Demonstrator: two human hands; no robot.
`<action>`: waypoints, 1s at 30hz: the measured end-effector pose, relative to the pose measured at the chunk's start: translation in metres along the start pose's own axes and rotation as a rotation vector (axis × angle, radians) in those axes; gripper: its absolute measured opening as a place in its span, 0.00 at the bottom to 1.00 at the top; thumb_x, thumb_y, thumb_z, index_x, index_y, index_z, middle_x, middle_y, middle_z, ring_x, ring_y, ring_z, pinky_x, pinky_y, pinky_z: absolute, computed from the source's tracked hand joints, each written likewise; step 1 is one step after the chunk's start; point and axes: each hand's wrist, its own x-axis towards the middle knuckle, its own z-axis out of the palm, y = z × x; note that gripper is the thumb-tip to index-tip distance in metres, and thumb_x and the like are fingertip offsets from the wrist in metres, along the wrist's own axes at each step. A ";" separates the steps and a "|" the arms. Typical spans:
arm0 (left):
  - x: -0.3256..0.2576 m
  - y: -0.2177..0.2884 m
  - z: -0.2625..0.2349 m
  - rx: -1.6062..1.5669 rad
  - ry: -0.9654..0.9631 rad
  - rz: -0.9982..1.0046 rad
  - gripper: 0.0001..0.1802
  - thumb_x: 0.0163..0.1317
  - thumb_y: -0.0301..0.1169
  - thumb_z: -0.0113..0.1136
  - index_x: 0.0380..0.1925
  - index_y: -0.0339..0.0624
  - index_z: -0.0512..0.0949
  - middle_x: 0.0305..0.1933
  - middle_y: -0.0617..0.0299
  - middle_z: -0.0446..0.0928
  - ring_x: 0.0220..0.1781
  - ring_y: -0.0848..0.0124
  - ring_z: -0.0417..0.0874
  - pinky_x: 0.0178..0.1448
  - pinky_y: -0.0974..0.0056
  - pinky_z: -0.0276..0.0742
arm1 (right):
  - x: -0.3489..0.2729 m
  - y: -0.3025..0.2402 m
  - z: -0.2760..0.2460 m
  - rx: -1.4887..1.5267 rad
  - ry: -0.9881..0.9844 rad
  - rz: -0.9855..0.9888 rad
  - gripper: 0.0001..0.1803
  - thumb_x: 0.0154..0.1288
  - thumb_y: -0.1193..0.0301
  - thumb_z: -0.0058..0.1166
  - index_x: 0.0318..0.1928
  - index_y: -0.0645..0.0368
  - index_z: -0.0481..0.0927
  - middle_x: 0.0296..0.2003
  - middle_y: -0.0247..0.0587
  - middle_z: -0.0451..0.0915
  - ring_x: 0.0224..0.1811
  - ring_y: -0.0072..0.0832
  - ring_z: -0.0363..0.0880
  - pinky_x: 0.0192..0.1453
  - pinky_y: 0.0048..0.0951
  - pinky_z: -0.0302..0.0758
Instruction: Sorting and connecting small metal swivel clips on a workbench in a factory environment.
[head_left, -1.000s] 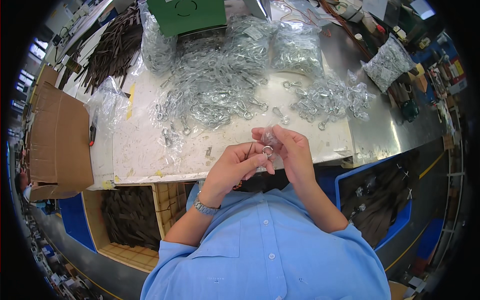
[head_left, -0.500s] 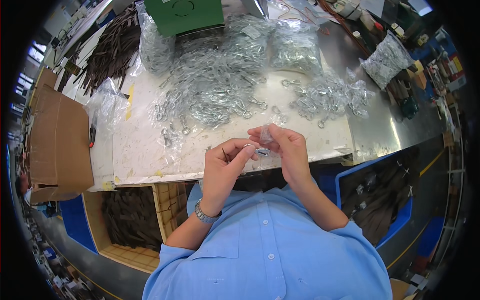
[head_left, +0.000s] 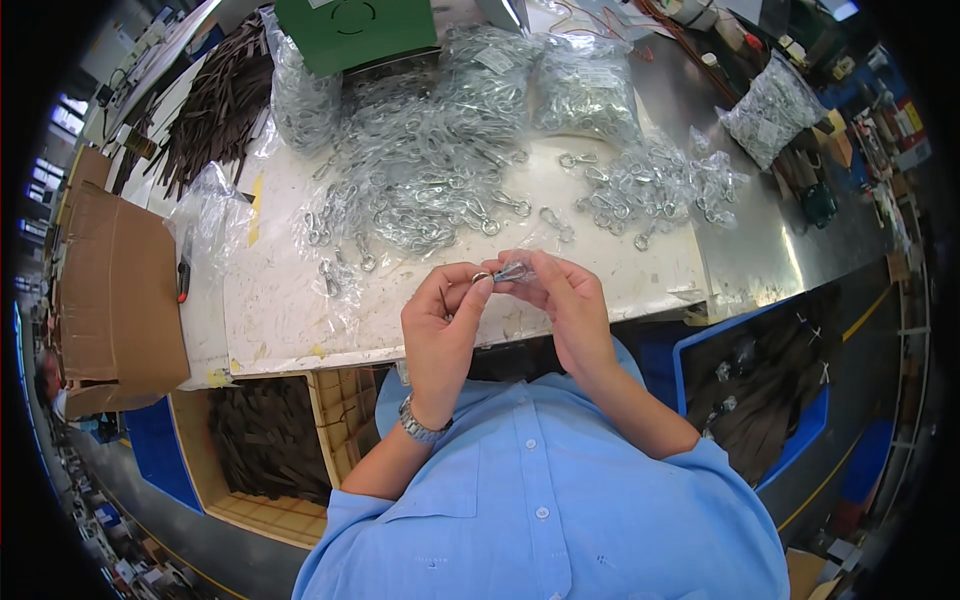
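Over the near edge of the table, my left hand [head_left: 441, 325] pinches the ring end of a small metal snap hook [head_left: 506, 273]. A dark thin strip shows between its fingers. My right hand [head_left: 577, 310] is closed on a clear plastic bag [head_left: 523, 262], which lies around the hook's other end. Fingertips hide part of the hook. Just beyond the hands lies a hook in clear plastic [head_left: 556, 224], and a large heap of bagged snap hooks [head_left: 415, 170] spreads farther back.
A smaller heap of hooks [head_left: 655, 190] lies to the right. Dark strips [head_left: 225, 110] and a cardboard box [head_left: 120, 290] are on the left, a green box [head_left: 355, 35] at the back. Below the table edge stand a yellow crate [head_left: 325, 425] of dark pieces and a blue bin [head_left: 690, 375].
The right hand has brought the plastic bag down over the snap hook's free end. Both hands have shifted slightly, and the hook now points up to the right.
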 end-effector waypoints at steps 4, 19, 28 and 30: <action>0.001 -0.004 0.000 0.085 -0.008 0.017 0.04 0.78 0.25 0.64 0.45 0.34 0.81 0.40 0.60 0.92 0.31 0.90 0.75 0.34 0.78 0.64 | -0.001 -0.002 0.000 -0.001 -0.009 -0.028 0.24 0.89 0.60 0.47 0.57 0.71 0.85 0.53 0.54 0.90 0.57 0.33 0.90 0.69 0.36 0.83; 0.001 -0.001 -0.002 0.145 -0.025 0.007 0.05 0.78 0.27 0.65 0.41 0.37 0.81 0.35 0.63 0.91 0.25 0.92 0.68 0.28 0.77 0.57 | 0.006 -0.007 -0.014 -0.031 -0.010 -0.002 0.23 0.87 0.62 0.48 0.59 0.73 0.85 0.53 0.57 0.90 0.59 0.35 0.90 0.71 0.37 0.81; 0.005 -0.014 0.007 0.032 -0.020 -0.014 0.07 0.78 0.29 0.65 0.42 0.36 0.81 0.33 0.64 0.89 0.24 0.91 0.68 0.26 0.77 0.58 | -0.002 -0.002 -0.001 0.026 -0.050 0.064 0.21 0.87 0.64 0.49 0.62 0.70 0.83 0.60 0.57 0.87 0.62 0.34 0.87 0.73 0.38 0.80; 0.008 -0.018 0.006 -0.024 -0.044 -0.033 0.07 0.79 0.29 0.65 0.42 0.36 0.81 0.32 0.65 0.89 0.23 0.90 0.68 0.25 0.77 0.58 | -0.003 0.002 -0.001 0.038 -0.104 0.065 0.20 0.87 0.64 0.51 0.62 0.68 0.84 0.64 0.55 0.85 0.64 0.32 0.85 0.73 0.35 0.79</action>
